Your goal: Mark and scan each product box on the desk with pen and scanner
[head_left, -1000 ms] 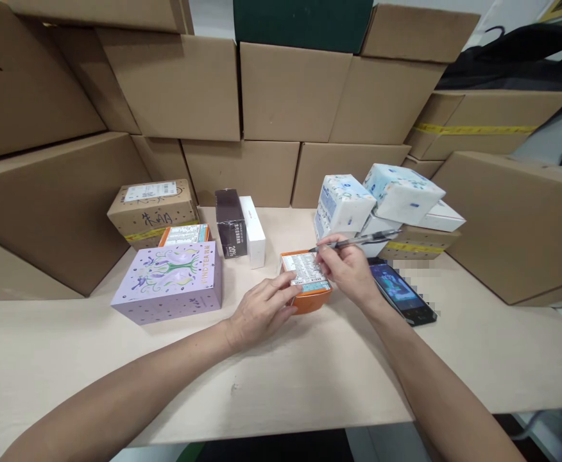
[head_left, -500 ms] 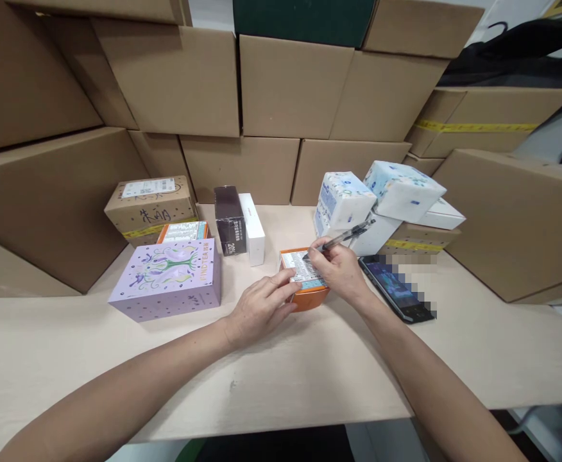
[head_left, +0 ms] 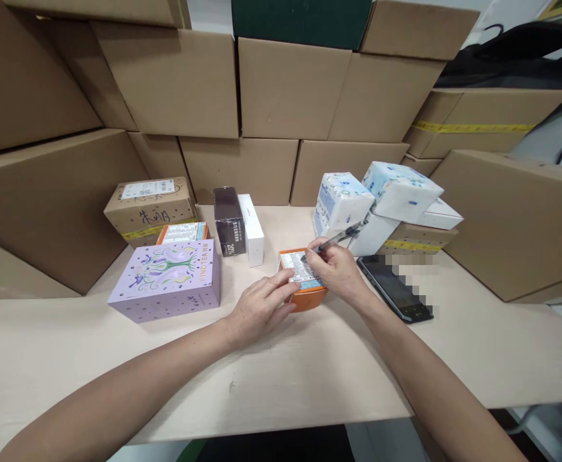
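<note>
A small orange box (head_left: pixel 310 299) with a printed white and blue label on top rests on the table, near the middle. My left hand (head_left: pixel 260 306) steadies its left side, fingertips on the label and thumb against the front. In my right hand (head_left: pixel 337 271) is a pen (head_left: pixel 343 235), gripped between thumb and fingers and slanting up to the right. The pen's tip is over the label; whether it touches is too small to tell. The side of my right hand lies against the box's right edge. A dark phone (head_left: pixel 396 290) lies just right of that hand.
On the left stand a lilac tea box (head_left: pixel 165 279), another orange box (head_left: pixel 183 232) and a taped carton (head_left: pixel 150 208). A dark box (head_left: pixel 229 221) and a white box (head_left: pixel 253 231) sit behind. Tissue packs (head_left: pixel 341 202) stand right; stacked cartons (head_left: pixel 293 90) wall the back.
The phone's screen has gone from lit to dark. My right hand and the pen have shifted very slightly to the left. My left hand stays on the box.
</note>
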The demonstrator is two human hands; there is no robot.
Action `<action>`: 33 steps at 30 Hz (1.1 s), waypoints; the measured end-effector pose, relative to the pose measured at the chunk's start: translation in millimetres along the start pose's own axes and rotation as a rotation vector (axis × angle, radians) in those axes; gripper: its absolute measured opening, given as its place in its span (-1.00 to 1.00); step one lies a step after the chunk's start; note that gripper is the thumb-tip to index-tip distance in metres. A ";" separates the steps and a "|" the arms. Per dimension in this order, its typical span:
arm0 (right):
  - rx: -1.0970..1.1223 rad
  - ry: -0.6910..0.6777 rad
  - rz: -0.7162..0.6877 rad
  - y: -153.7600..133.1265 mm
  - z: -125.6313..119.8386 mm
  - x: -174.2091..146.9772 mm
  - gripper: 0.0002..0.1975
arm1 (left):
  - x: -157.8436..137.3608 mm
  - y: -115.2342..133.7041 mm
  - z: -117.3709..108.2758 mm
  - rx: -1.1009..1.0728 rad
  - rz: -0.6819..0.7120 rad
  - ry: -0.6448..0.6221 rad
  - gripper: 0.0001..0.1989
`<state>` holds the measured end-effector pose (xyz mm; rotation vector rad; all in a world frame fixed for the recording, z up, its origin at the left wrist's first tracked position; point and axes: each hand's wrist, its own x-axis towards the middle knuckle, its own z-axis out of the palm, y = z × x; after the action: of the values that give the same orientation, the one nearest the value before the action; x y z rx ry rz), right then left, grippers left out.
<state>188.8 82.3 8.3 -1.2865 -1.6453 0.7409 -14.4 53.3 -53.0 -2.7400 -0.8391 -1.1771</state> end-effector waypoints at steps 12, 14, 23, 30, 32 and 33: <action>-0.165 -0.001 0.123 21.0 -39.5 -0.2 -0.78 | 1.0 0.8 -0.1 0.096 0.012 0.028 -0.69; -0.374 -0.185 0.140 24.6 -50.1 0.3 -0.82 | 1.5 1.5 -0.5 0.112 0.008 0.029 -0.69; -0.787 -0.335 0.246 51.1 -43.0 10.0 -0.81 | 1.2 0.1 0.3 0.110 0.004 0.023 -0.69; -0.893 -0.190 0.319 39.9 -51.5 9.6 -0.71 | -1.3 -3.1 3.4 0.082 0.001 0.037 -0.64; -0.917 -0.089 0.335 34.4 -72.3 8.0 -0.65 | -1.5 -3.5 3.9 0.083 -0.002 0.038 -0.64; -0.940 -0.024 0.341 33.7 -84.9 6.1 -0.61 | -1.6 -3.6 4.0 0.083 -0.005 0.037 -0.64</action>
<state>279.5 92.0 16.9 -2.2517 -1.8854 0.1245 -14.5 56.6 -57.5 -2.6435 -0.8716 -1.1619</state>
